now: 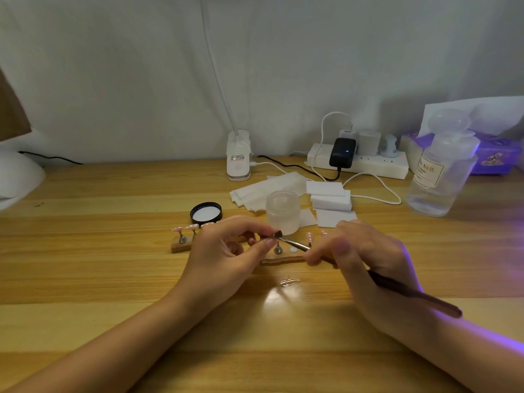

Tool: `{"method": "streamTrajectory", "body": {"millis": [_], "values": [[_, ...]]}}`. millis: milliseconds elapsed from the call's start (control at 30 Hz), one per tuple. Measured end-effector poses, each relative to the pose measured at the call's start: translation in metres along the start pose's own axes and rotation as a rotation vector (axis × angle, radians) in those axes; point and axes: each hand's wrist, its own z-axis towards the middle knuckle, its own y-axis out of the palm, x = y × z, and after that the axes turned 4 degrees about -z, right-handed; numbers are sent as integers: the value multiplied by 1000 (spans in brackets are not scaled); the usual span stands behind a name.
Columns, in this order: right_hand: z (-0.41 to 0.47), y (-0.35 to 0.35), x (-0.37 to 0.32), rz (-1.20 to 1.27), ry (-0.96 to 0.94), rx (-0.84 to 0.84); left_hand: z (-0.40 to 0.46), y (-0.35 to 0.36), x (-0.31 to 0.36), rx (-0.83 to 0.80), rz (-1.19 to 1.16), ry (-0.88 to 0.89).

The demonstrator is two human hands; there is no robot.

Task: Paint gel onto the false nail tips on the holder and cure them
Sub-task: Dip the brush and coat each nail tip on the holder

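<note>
The painting step looks to be in hand: the right hand [360,251] grips a thin brush [295,243] pen-fashion, fingers curled round the handle, and the bristle end lies just in front of the frosted jar [283,211], at the fingertips of the left hand [226,251]. That left hand has thumb and forefinger pinched together on something small at the bristles, most likely a nail tip on its stand, though the piece itself is too hidden to be sure. The wooden holder [283,260] sits just in front of the jar, between the two hands, with one metal stand and a bare disc showing on it; a second holder [181,246] lies left of the jar, partly behind the left hand, carrying pink nail tips [185,228]. The jar's black lid [206,213] lies just left of it. Next, I judge, comes a light steady stroke along the tip, then setting it back on the holder before curing; purple light glows at the far right, well apart from the jar
</note>
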Motion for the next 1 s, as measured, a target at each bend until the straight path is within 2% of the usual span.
{"method": "streamTrajectory", "body": {"millis": [200, 367, 633, 833, 1000], "values": [[-2, -1, 0, 143, 60, 41, 0, 0, 2, -35, 9, -16], [1, 2, -1, 66, 66, 22, 0, -1, 2, -47, 22, -23], [-2, -1, 0, 218, 125, 31, 0, -1, 2, -39, 20, -26], [1, 2, -3, 124, 122, -22, 1, 0, 4, -32, 0, -40], [-3, 0, -1, 214, 158, -32, 1, 0, 4, -40, 3, -48]]}}
